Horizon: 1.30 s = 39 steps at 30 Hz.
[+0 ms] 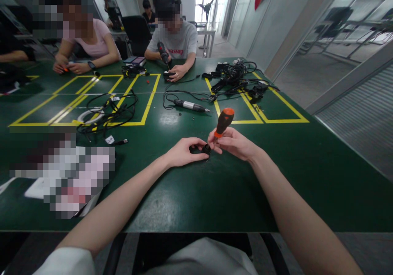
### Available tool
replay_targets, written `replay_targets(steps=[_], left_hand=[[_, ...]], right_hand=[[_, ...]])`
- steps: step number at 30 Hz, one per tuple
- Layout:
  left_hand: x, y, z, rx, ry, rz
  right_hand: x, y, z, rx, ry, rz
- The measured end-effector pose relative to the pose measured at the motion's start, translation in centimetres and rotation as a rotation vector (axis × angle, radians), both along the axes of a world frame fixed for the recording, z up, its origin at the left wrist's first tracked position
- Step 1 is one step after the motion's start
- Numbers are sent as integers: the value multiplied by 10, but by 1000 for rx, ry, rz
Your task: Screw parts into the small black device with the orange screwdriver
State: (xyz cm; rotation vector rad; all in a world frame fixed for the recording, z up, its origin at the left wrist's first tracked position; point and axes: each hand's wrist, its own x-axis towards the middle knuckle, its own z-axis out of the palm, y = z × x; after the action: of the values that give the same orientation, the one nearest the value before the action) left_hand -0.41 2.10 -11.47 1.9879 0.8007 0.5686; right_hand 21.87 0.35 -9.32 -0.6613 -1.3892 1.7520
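Note:
My left hand [188, 152] is closed on a small black part [206, 149], gripping it between thumb and fingers at the tabletop. My right hand [235, 142] holds a screwdriver [225, 121] with a black and orange handle. The handle leans up and to the right, and the lower end points down at the black part. My fingers hide most of the shaft, so whether the tip touches the part I cannot tell. Beyond my hands lies a grey and black pen-shaped electric screwdriver [190, 105] with its cord.
Yellow tape marks the green table [172, 209]. Tangled black cables [231, 76] lie at the back right, more cables [113, 109] at the left. A USB plug [123, 142] and blurred-out packets [76, 180] are at the near left. Across the table, a person [176, 37] holds a power drill [163, 53].

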Motion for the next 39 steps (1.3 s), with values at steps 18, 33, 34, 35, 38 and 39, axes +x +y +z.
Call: replay_targets(steps=[18, 33, 34, 35, 38, 39], left_hand=[[0, 1, 0, -3, -5, -2], [0, 1, 1, -2, -2, -8], [0, 1, 0, -2, -2, -6], [0, 1, 0, -2, -1, -4], [0, 1, -2, -2, -5, -2], [0, 1, -2, -2, -7, -4]], right_hand=[[6, 0, 1, -22, -7, 60], [5, 2, 1, 65, -96, -32], [5, 1, 2, 65, -104, -28], [5, 1, 2, 62, -111, -22], [5, 0, 3, 45, -116, 6], [5, 0, 3, 40, -109, 14]])
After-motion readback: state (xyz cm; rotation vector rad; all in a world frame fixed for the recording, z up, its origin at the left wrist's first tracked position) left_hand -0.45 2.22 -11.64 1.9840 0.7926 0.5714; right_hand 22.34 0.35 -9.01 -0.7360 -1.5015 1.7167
